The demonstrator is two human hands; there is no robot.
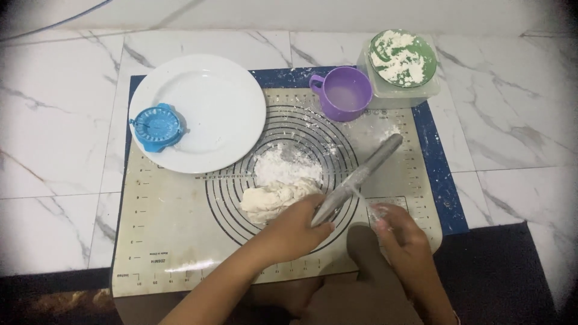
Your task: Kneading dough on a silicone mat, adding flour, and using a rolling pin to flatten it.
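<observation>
Left hand closed in a grip around the near end of a metal rolling pin; the pin slants up and away to the right, its far end raised over the floured part of the mat. Right hand, near right, pinches a scrap of thin clear plastic wrap that seems to trail off the pin's near half; fingers clenched on it. Dough lump lies on the baking mat, just left of and touching or nearly touching the left hand's knuckles, below the pin's line, not under it. A loose flour pile sits just beyond the dough, inside the mat's printed rings. Far left: white plate with a blue dumpling press on its left rim. Far centre: purple cup. Far right: clear tub carrying a green bowl of flour. Mat rests on a white marble surface.
</observation>
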